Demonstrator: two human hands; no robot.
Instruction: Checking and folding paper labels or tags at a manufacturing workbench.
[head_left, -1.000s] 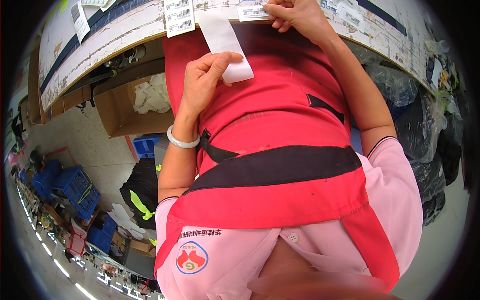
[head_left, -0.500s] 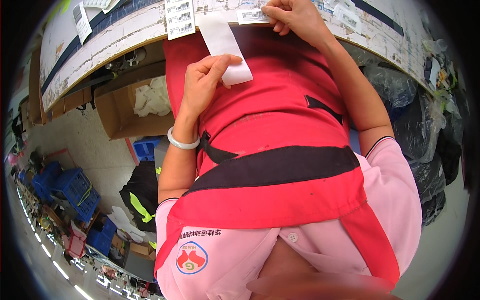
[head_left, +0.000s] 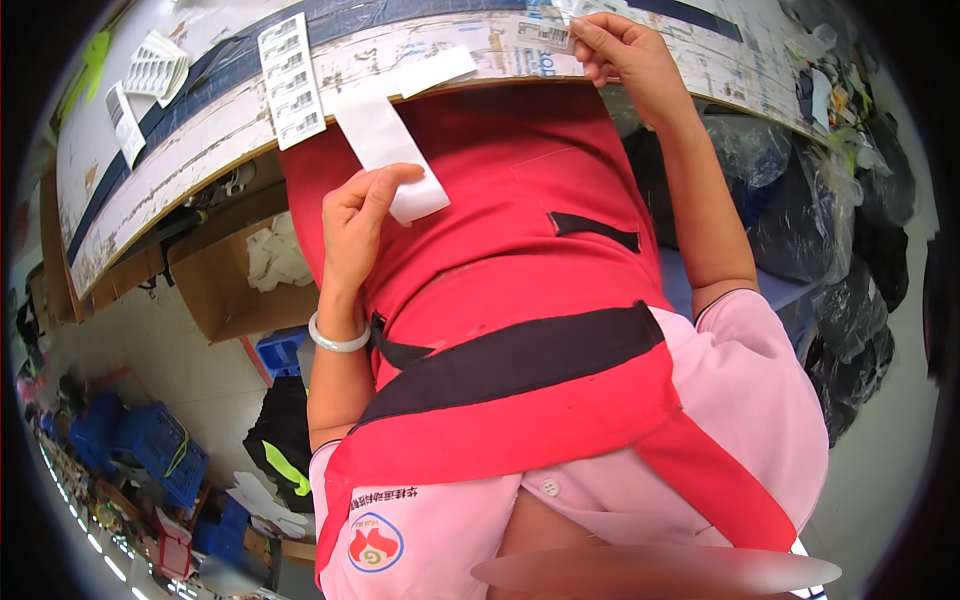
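Note:
My left hand pinches the lower end of a blank white paper strip, which runs up to the table edge over my red apron. Above it, a short blank white piece lies along that edge; I cannot tell whether the two are joined. On the right, my right hand is raised at the table edge, thumb and finger pinched at the end of a small printed barcode label, slightly blurred. A long sheet of barcode labels lies flat, left of the strip.
The worn white table carries more printed labels and a narrow label strip at the left. Beneath it stands a cardboard box holding crumpled white paper. Dark plastic bags crowd the right side; a blue crate stands lower left.
The view has shifted, so the table appears lower and further left. The printed label by my right hand has come away to the right, and a blank white piece shows where it lay.

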